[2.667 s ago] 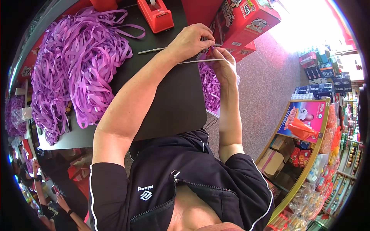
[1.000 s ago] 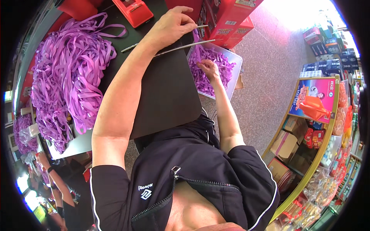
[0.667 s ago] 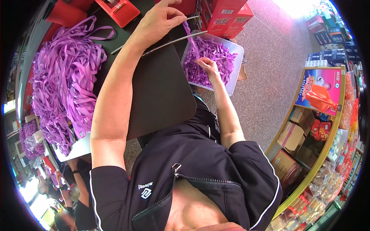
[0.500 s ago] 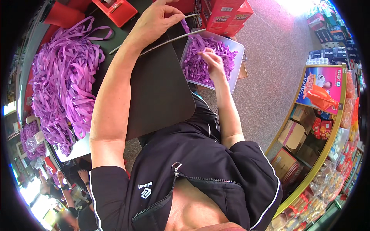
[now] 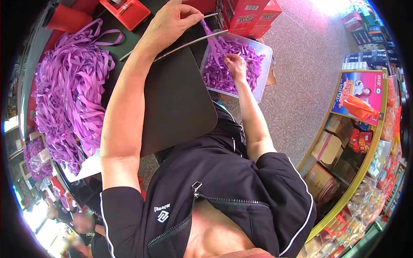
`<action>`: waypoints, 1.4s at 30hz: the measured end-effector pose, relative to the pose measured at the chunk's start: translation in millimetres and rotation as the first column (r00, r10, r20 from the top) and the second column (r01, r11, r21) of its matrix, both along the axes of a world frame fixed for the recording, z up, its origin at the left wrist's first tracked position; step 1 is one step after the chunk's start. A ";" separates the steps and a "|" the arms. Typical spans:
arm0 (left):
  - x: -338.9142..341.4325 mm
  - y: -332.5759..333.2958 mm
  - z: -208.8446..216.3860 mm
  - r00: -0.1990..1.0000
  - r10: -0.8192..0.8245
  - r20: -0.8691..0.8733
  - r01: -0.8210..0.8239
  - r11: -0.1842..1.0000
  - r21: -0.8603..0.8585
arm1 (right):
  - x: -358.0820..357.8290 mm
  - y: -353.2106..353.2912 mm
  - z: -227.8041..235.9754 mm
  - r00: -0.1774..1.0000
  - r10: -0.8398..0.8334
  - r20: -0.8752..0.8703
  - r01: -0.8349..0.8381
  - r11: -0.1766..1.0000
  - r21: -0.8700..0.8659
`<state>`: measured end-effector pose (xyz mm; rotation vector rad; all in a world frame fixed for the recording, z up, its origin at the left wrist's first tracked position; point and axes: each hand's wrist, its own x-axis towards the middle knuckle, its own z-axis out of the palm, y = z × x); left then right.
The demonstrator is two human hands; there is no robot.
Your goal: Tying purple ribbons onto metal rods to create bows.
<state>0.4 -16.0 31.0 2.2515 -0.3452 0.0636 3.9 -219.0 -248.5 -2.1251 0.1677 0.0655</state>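
Note:
My left hand [image 5: 172, 22] reaches over the far side of the dark table, thumb and finger pinched on a purple ribbon [image 5: 208, 31]. The ribbon runs down toward a translucent plastic bin [image 5: 267, 64] heaped with purple ribbon pieces. Over the bin, my right hand [image 5: 236, 68] has its fingers closed on the ribbon's lower part. Beneath my left wrist lies a thin metal rod [image 5: 191, 43], its end reaching toward the bin. A second rod [image 5: 211, 15] shows beside the left fingertips; my hand and forearm hide part of it.
A big tangled pile of purple ribbon [image 5: 71, 90] covers the table's left side. Behind it sits a red tray [image 5: 127, 13]. Red boxes [image 5: 247, 19] stand behind the bin. A gold-framed display case [image 5: 359, 142] is on the right. Another person [image 5: 84, 225] is at the lower left.
My right hand has shifted slightly left, and a length of ribbon now stretches between both hands. My left hand has moved a little left. The other person at the lower left has shifted.

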 end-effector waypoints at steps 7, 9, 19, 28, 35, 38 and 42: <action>4.5 3.0 -3.6 0.998 0.003 -0.070 -0.006 0.999 -0.050 | -0.7 21.0 -25.9 0.977 0.033 -0.210 -0.013 0.995 0.097; 3.2 3.3 -3.4 1.000 0.004 -0.023 -0.004 1.000 -0.014 | -2.7 27.2 -28.2 0.972 0.043 -0.233 -0.001 0.985 0.175; 8.9 10.8 -21.8 0.998 -0.002 0.068 0.003 1.000 -0.001 | -28.2 28.2 -29.2 0.967 0.163 0.196 -0.183 0.979 0.090; 11.8 9.8 -26.6 0.996 -0.025 0.086 0.030 0.998 -0.053 | -40.1 13.6 -40.9 0.787 0.246 0.565 -0.309 0.951 0.016; 5.4 4.4 -7.1 0.999 -0.030 -0.024 0.029 0.998 -0.052 | -87.4 -18.9 -24.2 0.786 0.394 0.477 -0.407 0.910 -0.082; 10.2 6.9 -12.7 0.998 -0.068 0.009 0.068 0.998 0.019 | -113.6 -38.1 -3.7 0.807 0.419 0.416 -0.455 0.891 -0.014; 17.8 17.0 -23.0 0.988 -0.119 0.097 0.107 0.987 0.121 | -149.1 -61.6 29.6 0.776 0.480 0.410 -0.528 0.850 0.003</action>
